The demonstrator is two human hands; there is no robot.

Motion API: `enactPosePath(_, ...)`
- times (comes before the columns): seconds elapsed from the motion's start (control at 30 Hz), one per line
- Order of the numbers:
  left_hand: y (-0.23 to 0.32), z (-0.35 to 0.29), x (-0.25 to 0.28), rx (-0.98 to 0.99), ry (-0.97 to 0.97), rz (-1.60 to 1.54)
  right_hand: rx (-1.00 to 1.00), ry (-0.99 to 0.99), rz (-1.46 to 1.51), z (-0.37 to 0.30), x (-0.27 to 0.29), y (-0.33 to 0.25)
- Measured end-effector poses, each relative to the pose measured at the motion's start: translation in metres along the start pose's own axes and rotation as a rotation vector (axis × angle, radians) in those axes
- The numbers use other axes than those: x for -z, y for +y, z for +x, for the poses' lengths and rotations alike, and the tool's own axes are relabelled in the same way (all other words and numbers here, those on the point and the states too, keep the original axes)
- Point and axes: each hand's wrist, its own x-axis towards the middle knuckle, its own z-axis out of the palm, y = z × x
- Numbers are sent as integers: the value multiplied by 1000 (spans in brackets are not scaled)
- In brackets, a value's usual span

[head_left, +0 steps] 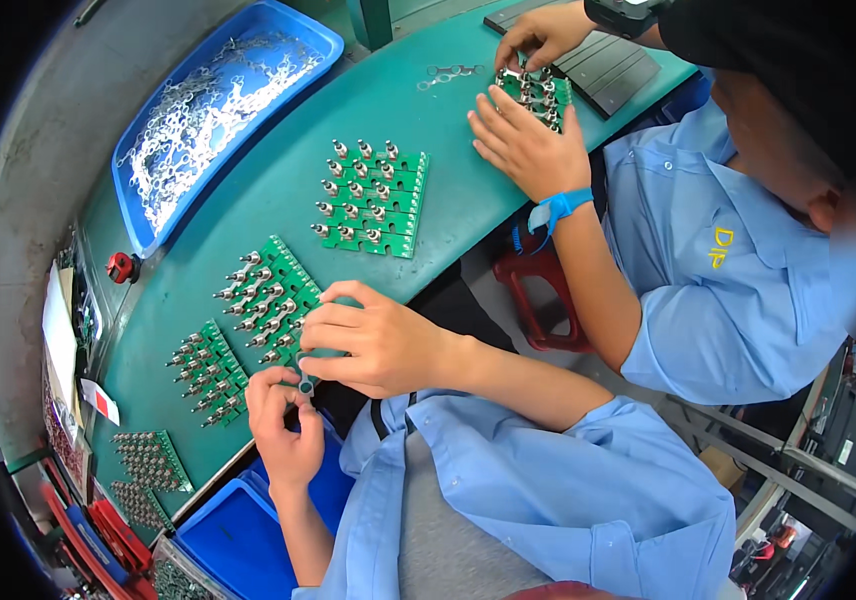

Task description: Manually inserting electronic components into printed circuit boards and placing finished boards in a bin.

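My left hand (pixel 285 425) is closed at the near table edge, its fingertips pinching a small metal ring piece (pixel 306 386). Just above it, my right hand (pixel 378 342) has its fingers bent and spread over the near right side of a green circuit board (pixel 295 277). Its lowest fingertip comes close to the ring piece; whether they touch I cannot tell. Upright metal parts with dark tips stand in rows on that board, and my right fingers hide part of it. Left of it lies a similar green board (pixel 210 352) with the same kind of parts.
Another populated board (pixel 376 195) lies mid-table. A co-worker's hands (pixel 538 150) work on a board at upper right, near loose ring strips (pixel 453 71). A blue tray (pixel 138 225) holds many silver strips. Further boards (pixel 153 455) sit at lower left, near blue bins (pixel 233 535).
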Motion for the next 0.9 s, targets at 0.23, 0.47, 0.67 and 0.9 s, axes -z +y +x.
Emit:
enactPosePath(0.23,2,5,7,-60,-65,56,39,47,9,6,-8,3)
enactPosePath(0.47,-3,7,14,-56,103,89,95,1,-54,19,-13,12)
enactPosePath(0.67,-9,23,-1,-157,356,367,93,-67,-202,35,-30,28)
enactPosePath(0.9,-35,13,-15,-94,407,414,64,-102,-247,34,-33,24)
